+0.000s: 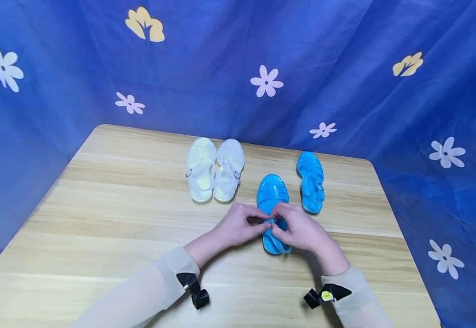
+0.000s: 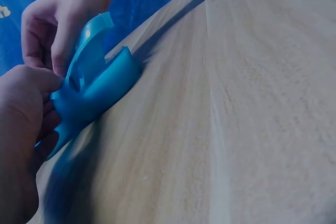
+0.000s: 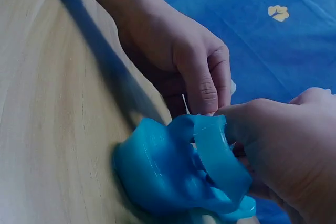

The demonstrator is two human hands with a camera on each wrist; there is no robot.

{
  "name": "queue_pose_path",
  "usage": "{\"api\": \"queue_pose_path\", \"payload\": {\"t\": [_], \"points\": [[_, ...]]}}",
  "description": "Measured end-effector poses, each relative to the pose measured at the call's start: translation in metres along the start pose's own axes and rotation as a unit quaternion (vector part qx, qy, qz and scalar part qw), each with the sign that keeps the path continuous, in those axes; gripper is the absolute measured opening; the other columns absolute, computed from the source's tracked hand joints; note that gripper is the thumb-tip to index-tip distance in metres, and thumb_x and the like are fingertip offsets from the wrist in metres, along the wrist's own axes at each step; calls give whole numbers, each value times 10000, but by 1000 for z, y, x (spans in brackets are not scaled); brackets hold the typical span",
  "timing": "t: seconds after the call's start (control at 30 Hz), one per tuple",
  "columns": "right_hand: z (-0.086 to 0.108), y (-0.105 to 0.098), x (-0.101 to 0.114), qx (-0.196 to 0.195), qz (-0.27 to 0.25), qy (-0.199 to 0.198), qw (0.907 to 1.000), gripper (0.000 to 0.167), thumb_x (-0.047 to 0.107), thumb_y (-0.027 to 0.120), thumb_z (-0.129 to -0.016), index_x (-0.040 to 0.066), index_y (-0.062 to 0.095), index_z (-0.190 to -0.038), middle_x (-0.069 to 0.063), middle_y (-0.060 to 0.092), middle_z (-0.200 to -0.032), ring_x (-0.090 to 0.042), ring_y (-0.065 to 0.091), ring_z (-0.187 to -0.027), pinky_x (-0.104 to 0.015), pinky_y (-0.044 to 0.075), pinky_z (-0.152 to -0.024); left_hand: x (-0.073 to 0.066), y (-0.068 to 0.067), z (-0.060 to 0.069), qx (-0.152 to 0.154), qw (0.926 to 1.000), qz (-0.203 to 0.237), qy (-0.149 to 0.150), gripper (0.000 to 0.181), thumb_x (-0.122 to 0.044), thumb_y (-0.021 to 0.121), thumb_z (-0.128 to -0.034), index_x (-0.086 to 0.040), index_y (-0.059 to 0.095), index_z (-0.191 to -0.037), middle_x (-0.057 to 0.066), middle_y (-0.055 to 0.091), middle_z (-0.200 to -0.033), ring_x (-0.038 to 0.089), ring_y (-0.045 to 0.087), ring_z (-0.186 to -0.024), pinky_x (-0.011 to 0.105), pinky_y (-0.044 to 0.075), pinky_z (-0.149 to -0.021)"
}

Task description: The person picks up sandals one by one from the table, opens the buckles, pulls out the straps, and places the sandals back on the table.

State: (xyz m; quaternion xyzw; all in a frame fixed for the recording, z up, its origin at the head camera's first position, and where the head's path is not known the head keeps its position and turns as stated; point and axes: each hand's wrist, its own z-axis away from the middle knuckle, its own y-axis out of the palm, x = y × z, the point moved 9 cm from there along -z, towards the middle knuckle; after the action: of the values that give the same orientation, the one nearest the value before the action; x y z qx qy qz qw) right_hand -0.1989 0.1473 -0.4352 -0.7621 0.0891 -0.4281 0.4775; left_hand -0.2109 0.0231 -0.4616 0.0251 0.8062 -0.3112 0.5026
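A blue jelly sandal (image 1: pixel 271 191) lies on the table with its toe pointing away from me. My left hand (image 1: pixel 238 225) pinches the sandal's strap at the buckle (image 1: pixel 269 221) from the left side. From the right, my right hand (image 1: pixel 301 228) pinches the same strap close to the left fingertips. In the right wrist view, the heel part (image 3: pixel 149 169) and a curved strap band (image 3: pixel 220 156) show in front of both hands. The fingers hide most of the buckle. A second blue sandal (image 1: pixel 312 182) lies just beyond the right hand, its buckle side facing right.
Two white sandals (image 1: pixel 202 168) (image 1: pixel 229 168) lie side by side behind the left hand, near the far edge of the wooden table (image 1: pixel 119 205). A blue flowered cloth (image 1: pixel 205 68) hangs behind and beside the table.
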Motion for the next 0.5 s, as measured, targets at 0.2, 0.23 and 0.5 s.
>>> {"api": "queue_pose_path", "payload": {"t": [0.2,0.23,0.5], "points": [[4,1,-7,-135,-47,-21,9999,129,78,725,-955,108,693,-1076,46,675,-1056,-133,652,-906,-331,603,-827,-2,1,-3,-44,10000,46,20,149,-164,852,-923,-96,842,-1056,-38,802,-1008,42,732,-987,250,587,-876],[5,2,-8,-183,-135,-58,9997,130,79,718,-971,113,688,-1093,51,674,-1080,-120,651,-935,-331,601,-849,-1,1,-4,-50,10000,78,-7,149,-166,855,-921,-98,842,-1054,-41,802,-995,46,736,-973,252,589,-868],[17,9,-16,-681,-912,-558,9919,144,42,650,-1040,111,643,-1167,21,649,-1167,-157,639,-1073,-348,565,-960,4,1,-4,-97,9999,73,-108,145,-184,863,-912,-119,844,-1041,-74,793,-932,48,739,-908,274,601,-829]]}}
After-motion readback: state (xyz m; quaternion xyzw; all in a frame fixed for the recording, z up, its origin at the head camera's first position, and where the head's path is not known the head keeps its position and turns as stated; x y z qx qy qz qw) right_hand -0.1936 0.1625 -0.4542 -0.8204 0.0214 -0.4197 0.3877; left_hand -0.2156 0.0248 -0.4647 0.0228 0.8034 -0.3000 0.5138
